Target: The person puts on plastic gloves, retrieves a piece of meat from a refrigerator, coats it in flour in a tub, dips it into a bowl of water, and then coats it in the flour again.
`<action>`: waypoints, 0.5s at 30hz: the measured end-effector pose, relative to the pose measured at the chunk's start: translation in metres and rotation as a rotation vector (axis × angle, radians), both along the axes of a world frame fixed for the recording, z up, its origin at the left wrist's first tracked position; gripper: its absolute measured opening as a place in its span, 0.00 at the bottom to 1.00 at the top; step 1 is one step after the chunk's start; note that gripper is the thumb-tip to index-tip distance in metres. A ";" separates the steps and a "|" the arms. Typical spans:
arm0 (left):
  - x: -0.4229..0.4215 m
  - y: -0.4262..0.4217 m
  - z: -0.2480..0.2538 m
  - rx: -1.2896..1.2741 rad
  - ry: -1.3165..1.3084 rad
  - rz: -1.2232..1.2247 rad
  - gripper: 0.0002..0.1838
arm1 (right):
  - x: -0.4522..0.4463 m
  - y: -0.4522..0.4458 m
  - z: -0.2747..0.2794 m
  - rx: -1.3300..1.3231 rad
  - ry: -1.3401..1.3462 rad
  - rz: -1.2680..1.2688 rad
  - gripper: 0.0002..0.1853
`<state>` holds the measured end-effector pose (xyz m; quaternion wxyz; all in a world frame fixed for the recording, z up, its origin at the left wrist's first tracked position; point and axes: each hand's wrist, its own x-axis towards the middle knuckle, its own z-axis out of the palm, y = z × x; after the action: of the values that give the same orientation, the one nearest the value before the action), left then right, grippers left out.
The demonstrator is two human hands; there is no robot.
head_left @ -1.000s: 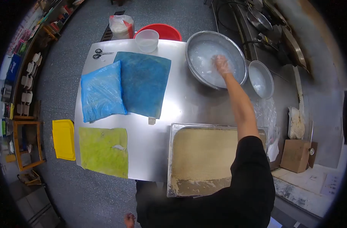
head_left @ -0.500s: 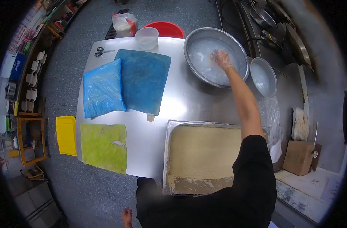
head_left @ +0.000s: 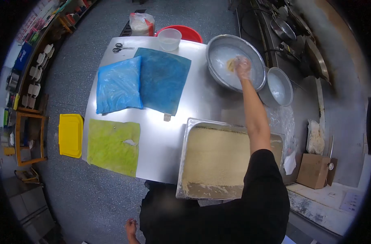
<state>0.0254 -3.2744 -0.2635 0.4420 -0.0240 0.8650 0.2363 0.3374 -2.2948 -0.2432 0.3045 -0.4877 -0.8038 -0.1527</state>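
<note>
My right hand (head_left: 243, 67), in a clear plastic glove, is inside the large metal bowl (head_left: 212, 67). Its fingers are closed on a pale yellow piece (head_left: 231, 65), whose kind I cannot make out. Cloudy whitish liquid (head_left: 222, 57) fills much of the bowl. Below my right forearm lies a deep metal tray (head_left: 188, 128) of fine pale-yellow powder (head_left: 216, 158). My left hand (head_left: 131, 225) hangs low beside my body, away from the table, its fingers loosely bent and holding nothing that I can see.
A round tub (head_left: 289, 91) of cloudy liquid adjoins the bowl. On the metal table (head_left: 157, 154) are a blue plastic bag (head_left: 118, 85), a blue cloth (head_left: 163, 81), a green cloth (head_left: 114, 146), scissors (head_left: 119, 48) and a clear container (head_left: 170, 40). A yellow lid-like object (head_left: 70, 135) is at left.
My right hand is still in the bowl; a pale yellow piece now shows at its fingers. My left hand remains low at my side. The view has shifted slightly.
</note>
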 end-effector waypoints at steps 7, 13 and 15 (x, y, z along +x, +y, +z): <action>0.007 -0.104 -0.022 0.216 -0.036 0.325 0.17 | 0.011 -0.067 0.039 -0.138 0.406 -0.228 0.11; 0.083 -0.274 -0.069 0.033 -0.149 0.366 0.21 | -0.082 -0.229 0.142 -0.431 1.642 0.199 0.12; 0.117 -0.341 -0.073 -0.007 0.062 0.031 0.17 | -0.113 -0.287 0.153 -0.482 1.222 0.160 0.13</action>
<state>0.1419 -3.6157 -0.3368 0.4111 -0.0318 0.8787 0.2407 0.2243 -2.5816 -0.0901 0.5986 -0.4798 -0.5317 0.3588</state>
